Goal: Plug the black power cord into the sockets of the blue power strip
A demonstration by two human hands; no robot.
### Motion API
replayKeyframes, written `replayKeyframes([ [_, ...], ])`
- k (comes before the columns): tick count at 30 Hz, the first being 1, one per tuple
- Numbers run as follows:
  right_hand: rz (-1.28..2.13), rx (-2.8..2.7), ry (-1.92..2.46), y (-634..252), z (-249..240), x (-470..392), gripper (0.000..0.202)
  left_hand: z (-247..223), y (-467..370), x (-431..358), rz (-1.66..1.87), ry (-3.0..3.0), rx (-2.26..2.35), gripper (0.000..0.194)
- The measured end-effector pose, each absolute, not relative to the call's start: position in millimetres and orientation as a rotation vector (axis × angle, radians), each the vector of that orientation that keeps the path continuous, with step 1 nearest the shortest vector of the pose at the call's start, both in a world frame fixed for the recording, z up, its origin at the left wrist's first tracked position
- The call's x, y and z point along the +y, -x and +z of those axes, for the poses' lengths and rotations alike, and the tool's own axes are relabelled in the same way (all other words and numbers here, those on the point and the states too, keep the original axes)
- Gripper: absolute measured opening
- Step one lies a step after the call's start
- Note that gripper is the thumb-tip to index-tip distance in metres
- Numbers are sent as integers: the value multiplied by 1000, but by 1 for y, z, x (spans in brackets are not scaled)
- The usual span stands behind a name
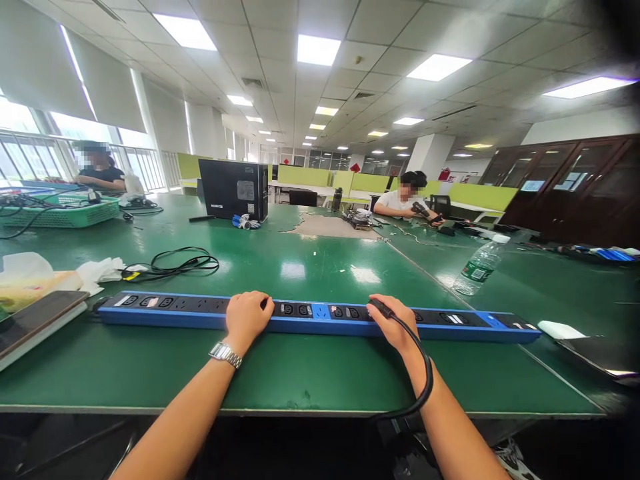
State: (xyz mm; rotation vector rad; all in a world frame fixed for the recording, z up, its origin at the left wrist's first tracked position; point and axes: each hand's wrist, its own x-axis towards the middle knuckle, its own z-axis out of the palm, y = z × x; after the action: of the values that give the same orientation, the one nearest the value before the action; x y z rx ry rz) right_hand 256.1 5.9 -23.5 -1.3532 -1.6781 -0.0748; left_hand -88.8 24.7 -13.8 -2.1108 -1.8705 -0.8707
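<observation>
The right hand (397, 323) is closed on a black plug (380, 307) with a thick black cord (429, 380), at the right half of a long blue power strip (320, 311), and the left hand (247, 323) curls over the strip left of its middle, but I cannot tell how tightly it holds. The strip lies from left to right across the near part of the green surface (300, 373). Past it are looped black wire (155, 271) on the left, a clear bottle (480, 267) on the right, and a black computer box (235, 190) farther away.
</observation>
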Motion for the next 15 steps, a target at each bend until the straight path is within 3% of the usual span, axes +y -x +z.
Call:
replayKeyframes([
  [8, -33, -1697, 1379, -254, -26, 6, 31, -5, 109, 23, -723, 2226, -1802, 42],
  [15, -1, -1669, 1497, -253, -24, 1, 36, -9, 123, 23, -855, 2085, -1916, 34],
])
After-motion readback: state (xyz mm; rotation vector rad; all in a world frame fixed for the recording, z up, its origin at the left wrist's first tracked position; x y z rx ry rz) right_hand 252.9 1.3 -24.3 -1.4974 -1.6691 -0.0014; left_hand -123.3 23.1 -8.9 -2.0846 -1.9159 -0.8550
